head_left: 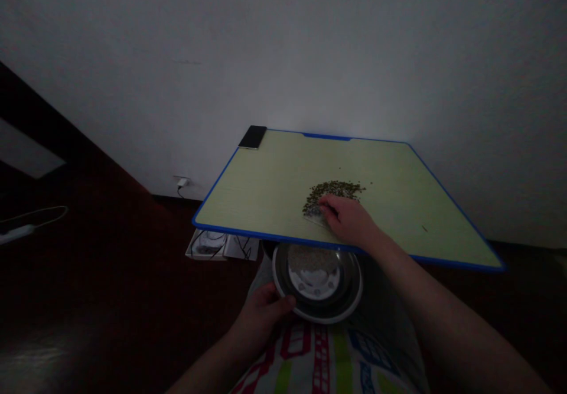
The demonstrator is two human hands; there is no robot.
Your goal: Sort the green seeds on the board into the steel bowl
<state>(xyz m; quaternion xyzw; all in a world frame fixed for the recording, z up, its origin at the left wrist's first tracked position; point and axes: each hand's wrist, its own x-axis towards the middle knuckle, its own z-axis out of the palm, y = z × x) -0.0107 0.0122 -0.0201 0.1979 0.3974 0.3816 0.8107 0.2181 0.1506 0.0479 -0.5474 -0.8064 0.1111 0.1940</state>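
My left hand (266, 314) is closed on the near left rim of a round metal bowl (354, 293), thumb over the edge. The bowl sits at my lap, partly under the front edge of the table; pale grains lie inside over a whitish bottom. On the tabletop (266, 187), my right hand (345, 214) has its fingers pinched together at the near side of a spread pile of small greenish-brown grains, like beans (330, 188). By the fingertips lies a small pale, see-through piece (314, 218), perhaps plastic. Whether the fingers grip it is unclear.
A dark phone (253, 137) lies at the table's far left corner. The table's blue edge (266, 233) stands against a wall. Below left is an open box (208, 245) with cables. A white charger (182, 182) sits in the wall, and a power strip (18, 233) is far left.
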